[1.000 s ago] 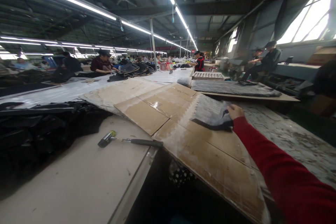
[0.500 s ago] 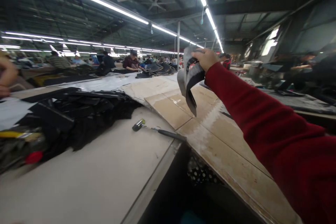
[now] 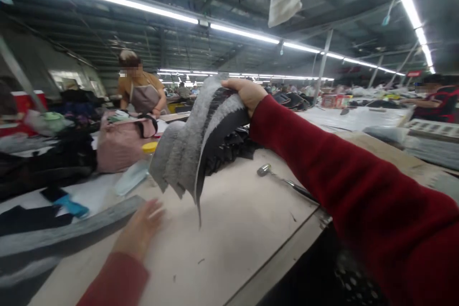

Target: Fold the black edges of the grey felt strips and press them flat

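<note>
right hand (image 3: 247, 93): your arm is stretched forward and up, fist at 12 o'clock, fingers clamped on the top edge of the fan of grey felt pieces with black backing (image 3: 193, 153)
felt fan: hangs toward 7 o'clock, clear of the beige worktable (image 3: 233, 229)
left hand (image 3: 141, 227): at 7 o'clock, palm down, fingers loosely spread, holding nothing; blurred
long grey fabric strip (image 3: 71, 229): at 9 o'clock, just beside your left hand

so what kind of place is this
Probably a factory floor for cut-and-sew work, perhaps footwear. The right hand holds a fan of grey cut pieces, long worktables run under rows of tube lights, and a co-worker stands at one.
</note>
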Tool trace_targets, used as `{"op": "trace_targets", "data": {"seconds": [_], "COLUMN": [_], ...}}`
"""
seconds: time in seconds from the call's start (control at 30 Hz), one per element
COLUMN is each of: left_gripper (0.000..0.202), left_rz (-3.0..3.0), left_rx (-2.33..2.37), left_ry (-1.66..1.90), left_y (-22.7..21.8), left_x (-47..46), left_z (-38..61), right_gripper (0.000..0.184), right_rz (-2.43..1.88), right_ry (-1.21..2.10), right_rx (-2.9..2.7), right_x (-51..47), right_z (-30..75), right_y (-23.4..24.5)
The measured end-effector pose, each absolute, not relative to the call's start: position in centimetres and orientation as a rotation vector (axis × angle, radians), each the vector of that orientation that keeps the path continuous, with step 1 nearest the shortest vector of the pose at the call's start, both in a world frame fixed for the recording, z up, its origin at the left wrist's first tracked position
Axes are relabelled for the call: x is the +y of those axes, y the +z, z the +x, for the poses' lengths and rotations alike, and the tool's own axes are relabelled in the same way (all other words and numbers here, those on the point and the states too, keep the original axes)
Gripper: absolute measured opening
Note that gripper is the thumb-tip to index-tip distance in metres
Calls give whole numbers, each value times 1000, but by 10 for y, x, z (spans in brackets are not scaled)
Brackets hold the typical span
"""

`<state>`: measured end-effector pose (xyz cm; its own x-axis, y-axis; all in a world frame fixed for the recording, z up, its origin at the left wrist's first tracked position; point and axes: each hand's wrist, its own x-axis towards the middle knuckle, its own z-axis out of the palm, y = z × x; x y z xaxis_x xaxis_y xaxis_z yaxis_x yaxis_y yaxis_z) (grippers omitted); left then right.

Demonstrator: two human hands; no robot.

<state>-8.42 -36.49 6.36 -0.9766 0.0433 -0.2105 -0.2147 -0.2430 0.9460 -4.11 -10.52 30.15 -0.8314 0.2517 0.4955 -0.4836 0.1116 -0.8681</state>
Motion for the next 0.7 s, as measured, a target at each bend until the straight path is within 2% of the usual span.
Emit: {"op": "trace_targets", "data": {"seconds": [0.1, 0.2, 0.53, 0.7], "left_gripper": [34, 43, 40, 53], "left_rz": [-85, 6, 139, 178], "left_rx": [1417, 1260, 1463, 1419], "left_ry": [2448, 2401, 2185, 2186], "left_y": [62, 64, 55, 48], "left_x": [-372, -374, -356, -341], "left_z": [-86, -82, -66, -63], "right_gripper": [10, 10, 9, 11], "right_rz": [294, 337, 175, 132], "right_ry": [1837, 1891, 2100, 2143], "right_rx": [-1899, -1945, -1881, -1861], "right_x": [-142, -165, -163, -167], "right_z": [-47, -45, -35, -30], "right_y": [295, 288, 262, 256]}}
